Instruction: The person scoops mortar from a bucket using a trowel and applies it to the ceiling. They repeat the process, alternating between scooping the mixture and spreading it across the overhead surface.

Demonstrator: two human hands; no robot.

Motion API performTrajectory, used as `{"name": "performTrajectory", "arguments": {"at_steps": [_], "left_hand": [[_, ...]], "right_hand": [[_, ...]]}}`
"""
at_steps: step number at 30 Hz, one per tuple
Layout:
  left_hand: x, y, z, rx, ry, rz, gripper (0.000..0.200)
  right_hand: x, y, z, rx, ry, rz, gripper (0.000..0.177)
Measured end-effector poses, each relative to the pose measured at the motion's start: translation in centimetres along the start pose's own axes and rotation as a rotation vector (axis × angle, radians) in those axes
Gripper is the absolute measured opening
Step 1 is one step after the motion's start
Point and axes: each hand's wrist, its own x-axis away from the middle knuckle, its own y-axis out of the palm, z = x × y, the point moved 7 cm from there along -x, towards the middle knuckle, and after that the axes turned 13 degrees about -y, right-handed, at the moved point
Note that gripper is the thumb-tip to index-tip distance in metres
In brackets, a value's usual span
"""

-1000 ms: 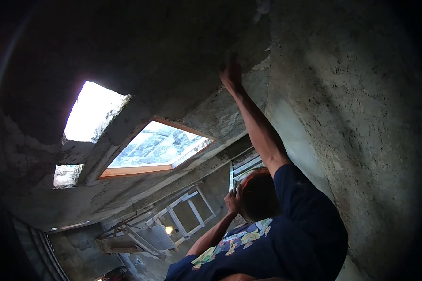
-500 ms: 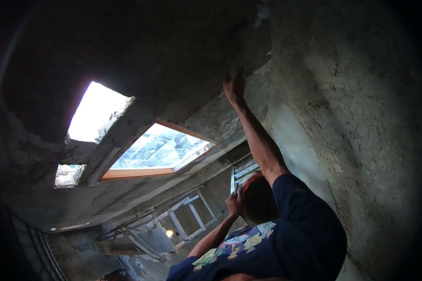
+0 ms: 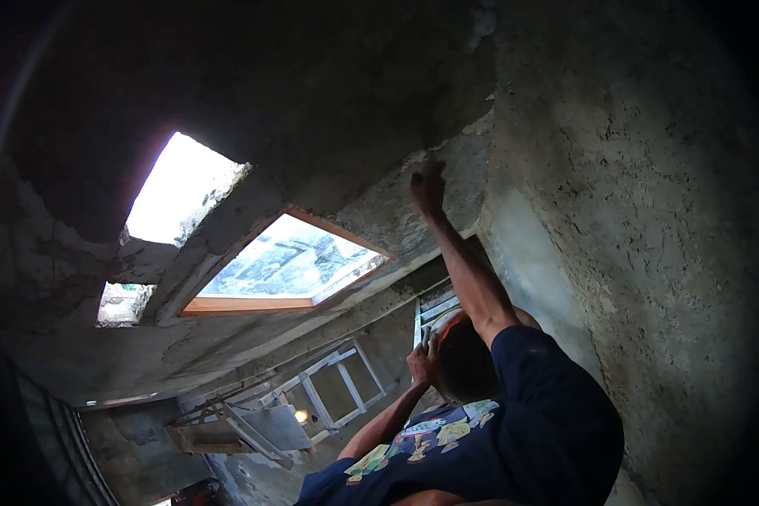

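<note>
My right hand (image 3: 430,187) is raised at the end of a stretched arm, in front of the dark, rough plaster. Its fingers are dim and smeared, and nothing can be made out in them. Lower down, my left hand (image 3: 424,361) is closed on a small dark thing whose shape is unclear. It is beside a dark round object (image 3: 468,367) with a red-orange edge, partly hidden by the right arm. Below lies a dark blue shirt (image 3: 548,413) with a printed picture.
A wood-framed window (image 3: 287,261) and a bright opening (image 3: 181,190) are on the left, with a smaller opening (image 3: 124,304) below. A pale ladder-like frame (image 3: 350,388) and a lit bulb (image 3: 302,416) stand farther off. Rough wall (image 3: 641,219) fills the right side.
My right hand has come down and slightly right, with its fingers looking more spread. My left hand stays by the round object. The openings at left sit slightly higher in view.
</note>
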Motion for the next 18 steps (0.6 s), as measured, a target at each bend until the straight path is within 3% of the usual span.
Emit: {"name": "performTrajectory", "arguments": {"at_steps": [2,5,7,8,10,12,14,16,18], "left_hand": [[0.6,0.0,0.0,0.013,0.049,0.028,0.05],[2.0,-1.0,1.6,0.055,0.095,0.048,0.05],[2.1,-1.1,1.7,0.086,0.094,0.041,0.05],[1.7,-0.7,0.9,0.044,0.093,0.054,0.051],[1.1,-0.4,0.2,0.001,0.1,0.062,0.052],[0.9,-0.2,0.1,-0.032,0.067,0.052,0.055],[0.2,0.1,0.3,-0.008,0.116,0.068,0.056],[0.3,0.2,-0.7,-0.032,0.147,0.126,0.057],[0.4,0.4,-1.1,0.005,0.118,0.085,0.058]], "right_hand": [[-4.2,-2.6,-3.5,-0.157,-0.095,0.138,0.06],[-9.3,0.1,-3.8,-0.069,-0.055,0.027,0.061],[-9.3,3.0,-3.8,0.06,-0.281,0.206,0.059],[-8.8,3.3,-3.8,0.056,-0.284,0.211,0.059],[-6.6,4.6,-1.6,-0.083,-0.043,0.01,0.059],[-3.3,2.7,-0.8,-0.059,-0.184,0.054,0.058],[0.1,2.3,2.6,0.079,-0.167,-0.121,0.058],[4.5,-2.0,2.0,-0.043,0.052,-0.32,0.058],[8.9,-6.7,1.4,-0.121,0.181,-0.386,0.059]]}}
